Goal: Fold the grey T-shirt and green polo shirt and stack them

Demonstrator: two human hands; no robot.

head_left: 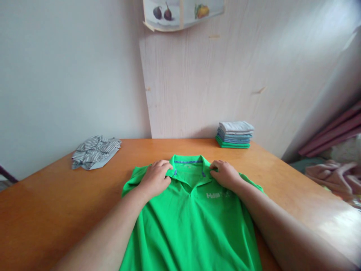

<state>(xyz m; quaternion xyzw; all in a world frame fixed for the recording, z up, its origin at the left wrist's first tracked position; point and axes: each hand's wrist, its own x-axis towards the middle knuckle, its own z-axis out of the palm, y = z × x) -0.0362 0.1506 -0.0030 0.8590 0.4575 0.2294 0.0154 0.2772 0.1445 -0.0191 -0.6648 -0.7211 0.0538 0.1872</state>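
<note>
A bright green polo shirt (191, 226) lies front side up on the table, its collar pointing away from me. The collar is spread, with a blue patterned band inside, and pale lettering shows on the chest. At the collar's left side my left hand (156, 176) has its fingers closed on the fabric, thumb toward the neck opening. Opposite it, my right hand (225, 174) pinches the shirt beside the right collar point. The shirt's lower end runs out of the picture, and both forearms cover parts of its sides.
The wooden table (50, 203) meets the wall at the back. A crumpled striped garment (96, 150) lies at the back left. A stack of folded clothes (234, 134) stands at the back right. Beyond the right edge lie piled fabrics (332, 175).
</note>
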